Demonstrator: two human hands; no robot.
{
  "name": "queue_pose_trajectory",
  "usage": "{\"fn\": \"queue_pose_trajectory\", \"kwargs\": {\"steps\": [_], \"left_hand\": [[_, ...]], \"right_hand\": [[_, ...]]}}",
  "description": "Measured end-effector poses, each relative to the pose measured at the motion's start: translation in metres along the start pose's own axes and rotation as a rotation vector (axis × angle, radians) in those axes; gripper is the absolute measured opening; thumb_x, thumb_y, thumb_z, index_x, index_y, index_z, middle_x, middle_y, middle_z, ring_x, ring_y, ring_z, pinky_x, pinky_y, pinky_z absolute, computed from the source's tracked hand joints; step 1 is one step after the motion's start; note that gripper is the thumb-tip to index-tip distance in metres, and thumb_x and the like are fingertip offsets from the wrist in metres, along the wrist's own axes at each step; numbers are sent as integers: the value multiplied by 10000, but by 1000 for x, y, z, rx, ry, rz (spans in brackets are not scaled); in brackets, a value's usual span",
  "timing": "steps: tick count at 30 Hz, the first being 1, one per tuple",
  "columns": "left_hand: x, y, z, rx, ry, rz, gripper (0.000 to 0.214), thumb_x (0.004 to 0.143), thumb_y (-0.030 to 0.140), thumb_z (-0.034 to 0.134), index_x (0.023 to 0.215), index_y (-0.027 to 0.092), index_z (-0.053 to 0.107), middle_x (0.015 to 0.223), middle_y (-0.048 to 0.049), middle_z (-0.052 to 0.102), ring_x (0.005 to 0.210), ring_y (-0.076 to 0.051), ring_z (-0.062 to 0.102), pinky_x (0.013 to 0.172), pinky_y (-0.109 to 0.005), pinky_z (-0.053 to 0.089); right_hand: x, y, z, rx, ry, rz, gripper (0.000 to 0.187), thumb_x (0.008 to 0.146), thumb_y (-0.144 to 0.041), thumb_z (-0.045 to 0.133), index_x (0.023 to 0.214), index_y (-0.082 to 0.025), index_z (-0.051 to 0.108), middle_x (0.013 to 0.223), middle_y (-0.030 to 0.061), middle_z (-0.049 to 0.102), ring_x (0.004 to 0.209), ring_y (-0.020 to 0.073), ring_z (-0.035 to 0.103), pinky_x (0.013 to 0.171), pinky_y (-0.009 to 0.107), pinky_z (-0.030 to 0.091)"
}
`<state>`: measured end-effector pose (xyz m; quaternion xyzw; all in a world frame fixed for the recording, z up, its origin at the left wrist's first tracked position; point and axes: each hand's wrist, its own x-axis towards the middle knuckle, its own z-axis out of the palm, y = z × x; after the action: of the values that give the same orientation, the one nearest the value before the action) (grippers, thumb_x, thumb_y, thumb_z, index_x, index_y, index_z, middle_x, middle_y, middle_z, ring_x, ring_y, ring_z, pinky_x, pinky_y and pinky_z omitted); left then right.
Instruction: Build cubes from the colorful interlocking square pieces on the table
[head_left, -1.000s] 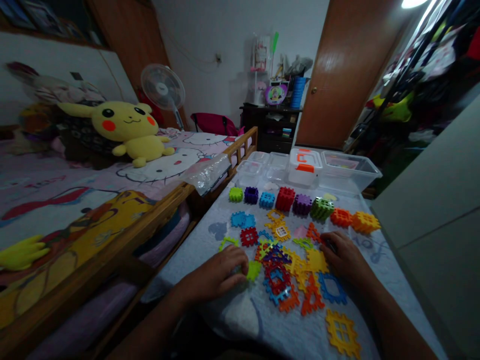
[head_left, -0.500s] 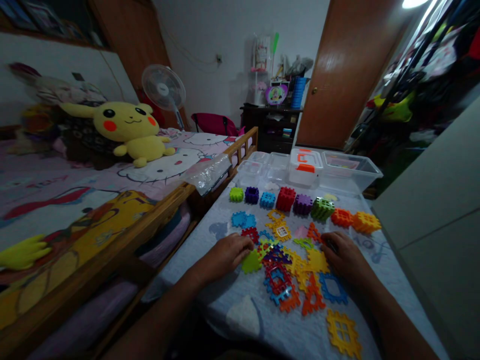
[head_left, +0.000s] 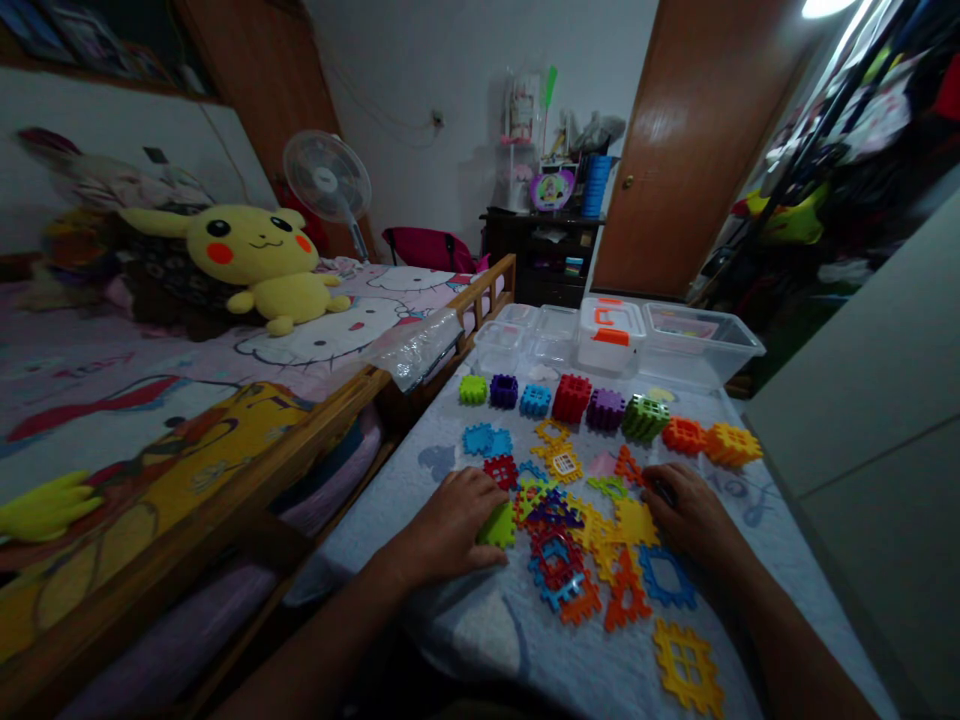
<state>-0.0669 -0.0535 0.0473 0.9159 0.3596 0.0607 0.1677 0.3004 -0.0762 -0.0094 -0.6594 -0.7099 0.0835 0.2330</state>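
My left hand (head_left: 452,523) is curled around a lime green plastic tile (head_left: 498,524) at the left edge of a heap of flat interlocking tiles (head_left: 577,540) on the cloth-covered table (head_left: 480,620). My right hand (head_left: 686,515) rests with its fingers bent on the heap's right side, on a yellow tile (head_left: 634,520); whether it grips anything is hidden. Beyond the heap stands a row of built cubes: green (head_left: 472,389), purple (head_left: 503,390), blue (head_left: 535,400), red (head_left: 571,397), and more, up to an orange-yellow one (head_left: 731,444).
Clear plastic bins (head_left: 701,340) and a white box with an orange latch (head_left: 609,334) sit at the table's far end. A bed with a wooden rail (head_left: 315,430) and a yellow plush (head_left: 255,262) lies to the left. A grey panel (head_left: 862,420) rises on the right.
My left hand slid up and right into the tile heap with the lime green tile, which now stands more on edge. My right hand has stayed put.
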Motion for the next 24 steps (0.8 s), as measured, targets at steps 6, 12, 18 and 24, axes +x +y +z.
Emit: {"fn": "queue_pose_trajectory", "kwargs": {"steps": [6, 12, 18, 24], "left_hand": [[-1, 2, 13, 8, 19, -13, 635, 669, 437, 805, 1218, 212, 578, 1178, -83, 601, 1110, -291, 493, 972, -436, 387], [-8, -16, -15, -20, 149, -68, 531, 679, 321, 768, 1161, 205, 578, 1174, -87, 588, 1128, -285, 493, 1009, -441, 375], [-19, -48, -38, -33, 141, -125, 483, 723, 257, 710, 1178, 209, 554, 1200, -76, 563, 1154, -254, 514, 1021, -391, 397], [-9, -43, -28, -7, -61, -120, 499, 693, 253, 760, 1154, 188, 583, 1225, -86, 585, 1174, -273, 508, 1045, -390, 382]], "right_hand": [[0, 0, 1, 9, 16, 9, 255, 835, -337, 505, 953, -187, 674, 967, 102, 671, 905, 242, 627, 835, 369, 495], [-1, 0, -1, 17, 10, -1, 272, 846, -346, 488, 958, -177, 670, 986, 115, 664, 932, 256, 622, 859, 393, 495], [0, -1, -1, 13, 15, 6, 275, 838, -349, 492, 963, -183, 672, 972, 110, 669, 917, 254, 620, 839, 391, 498], [-1, -3, -2, 17, 3, 8, 269, 840, -346, 490, 959, -184, 669, 979, 107, 668, 917, 250, 620, 849, 394, 495]]}}
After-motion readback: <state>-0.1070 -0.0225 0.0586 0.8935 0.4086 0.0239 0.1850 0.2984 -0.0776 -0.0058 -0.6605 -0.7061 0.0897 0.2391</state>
